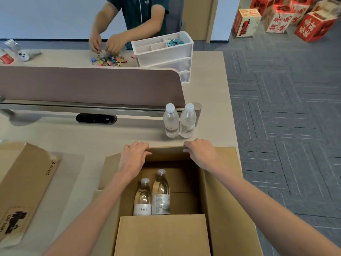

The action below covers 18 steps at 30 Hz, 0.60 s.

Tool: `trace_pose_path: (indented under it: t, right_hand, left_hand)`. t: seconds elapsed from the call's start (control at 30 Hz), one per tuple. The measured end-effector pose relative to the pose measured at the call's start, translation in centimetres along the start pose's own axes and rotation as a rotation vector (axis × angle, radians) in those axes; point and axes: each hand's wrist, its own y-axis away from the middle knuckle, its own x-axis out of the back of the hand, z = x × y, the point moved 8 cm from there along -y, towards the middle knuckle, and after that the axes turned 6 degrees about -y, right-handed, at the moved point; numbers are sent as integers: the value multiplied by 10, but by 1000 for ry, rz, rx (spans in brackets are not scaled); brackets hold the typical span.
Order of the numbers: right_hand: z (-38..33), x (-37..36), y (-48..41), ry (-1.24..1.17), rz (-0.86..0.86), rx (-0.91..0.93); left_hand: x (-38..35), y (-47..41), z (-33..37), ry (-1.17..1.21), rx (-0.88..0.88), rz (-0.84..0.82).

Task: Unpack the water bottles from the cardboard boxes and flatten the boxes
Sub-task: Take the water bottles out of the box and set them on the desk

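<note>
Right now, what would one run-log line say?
left hand grips far flap | right hand grips far flap | box: two bottles inside | desk: two bottles standing

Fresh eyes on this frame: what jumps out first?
The left hand and right hand grip the far edge of the open cardboard box at bottom centre, two water bottles standing inside. Two more bottles stand on the desk just beyond it. Across the divider, another person handles coloured binder clips.

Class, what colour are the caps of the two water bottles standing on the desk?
White; the caps show best in the head view.
</note>
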Motion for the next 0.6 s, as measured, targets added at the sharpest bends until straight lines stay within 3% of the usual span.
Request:
trace_pose_path:
  t: [0.33, 0.6]
  right_hand:
    - [-23, -5, -5, -1, 114, 180]
    - [-21, -8, -4, 42, 78, 121]
  left_hand:
    - [1, -7, 14, 56, -156, 41]
    - [-1, -7, 28, 146, -134, 53]
